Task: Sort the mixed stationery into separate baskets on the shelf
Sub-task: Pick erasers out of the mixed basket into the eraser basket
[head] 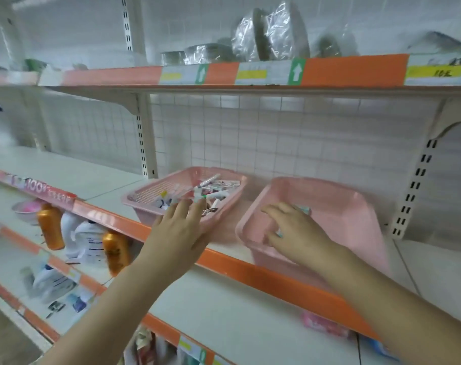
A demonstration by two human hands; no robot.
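A pink basket (142, 197) on the middle shelf holds mixed stationery: markers, pens and small packets. My left hand (180, 230) reaches over its near rim and pinches a white marker (197, 194) at the fingertips. To the right stands a second pink basket (355, 206), blurred. My right hand (292, 233) is inside it with fingers curled down around a small teal-and-white item (301, 208), most of which is hidden by the hand.
The baskets stand on a white shelf with an orange front strip (250, 270). The shelf above (329, 72) carries plastic-wrapped goods. Lower left shelves hold orange bottles (50, 225) and white bottles (90, 241). A wire grid backs the shelf.
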